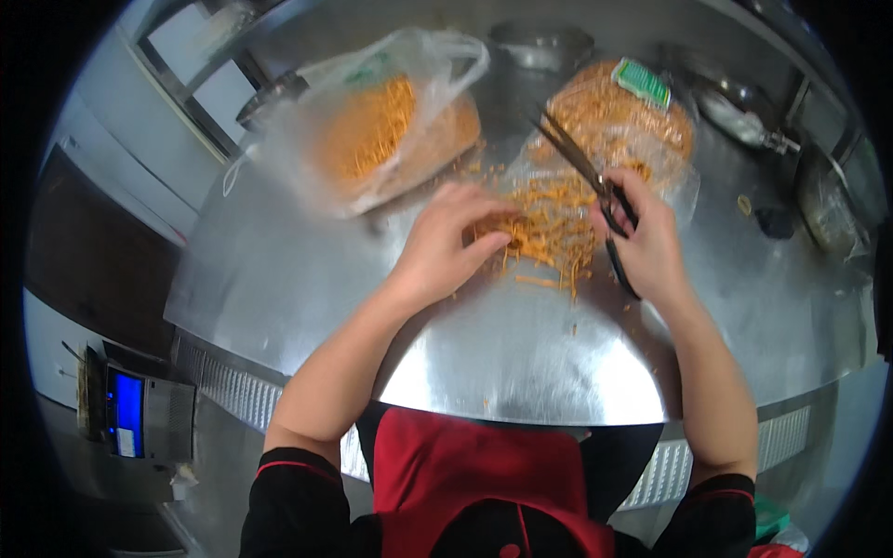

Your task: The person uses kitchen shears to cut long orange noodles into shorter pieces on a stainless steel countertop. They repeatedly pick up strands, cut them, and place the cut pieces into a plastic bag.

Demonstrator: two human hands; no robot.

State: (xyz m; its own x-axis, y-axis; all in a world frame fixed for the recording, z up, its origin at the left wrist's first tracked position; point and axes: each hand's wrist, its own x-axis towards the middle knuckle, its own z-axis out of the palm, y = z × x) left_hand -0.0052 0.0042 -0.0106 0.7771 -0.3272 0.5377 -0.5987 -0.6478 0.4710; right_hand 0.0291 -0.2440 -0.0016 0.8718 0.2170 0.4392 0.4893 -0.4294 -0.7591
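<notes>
A loose pile of thin orange-brown strips (558,223) lies on the stainless steel table (530,356). At its left side, my left hand (453,244) has its fingertips among the strips, thumb and fingers curved around a few of them; whether it grips them is unclear. My right hand (645,237) holds a pair of dark-handled scissors (575,157) by the handles, blades pointing up and left over the pile's far edge. Beyond the pile lies a clear plastic bag of orange-brown food (614,111) with a green label. An open translucent plastic bag (377,132) with similar strips stands at the back left.
Metal bowls (541,45) stand at the table's back edge. At the right are a plastic-wrapped item (739,122), a small dark object (774,222), a rubber band (744,204) and another clear bag (830,209). Small crumbs are scattered around the pile.
</notes>
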